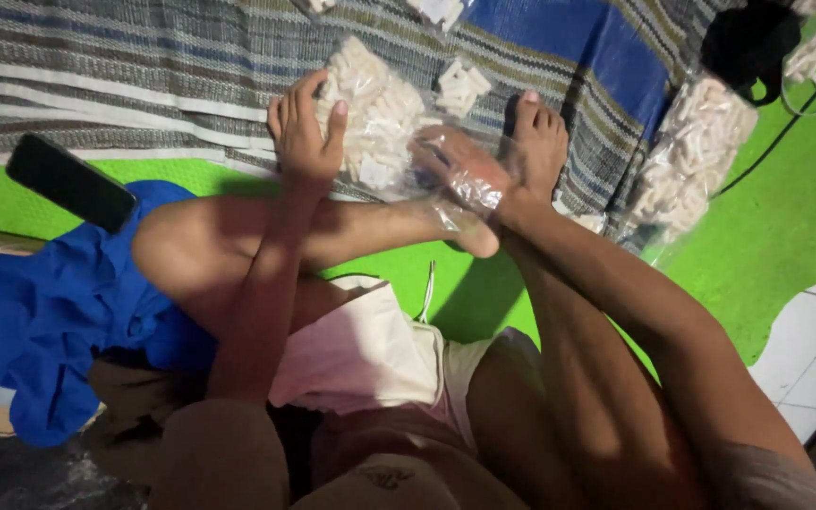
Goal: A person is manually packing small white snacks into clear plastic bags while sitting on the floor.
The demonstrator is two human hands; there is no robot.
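- I count one clear plastic bag under the hands, packed with small white pieces, lying on the striped woven mat just past the crossed legs.
- My left hand lies on the bag's left side, fingers pressed together on top and the thumb set apart against the plastic.
- My right hand sits at the bag's right edge, fingers close together and pointing away; whether it pinches the plastic I cannot tell.
- I see one second bag of white pieces to the right, well apart from the hands, where the mat meets the green floor covering.
- One small pile of loose white pieces lies just beyond the first bag.
- One dark phone rests at left, beside one blue cloth.
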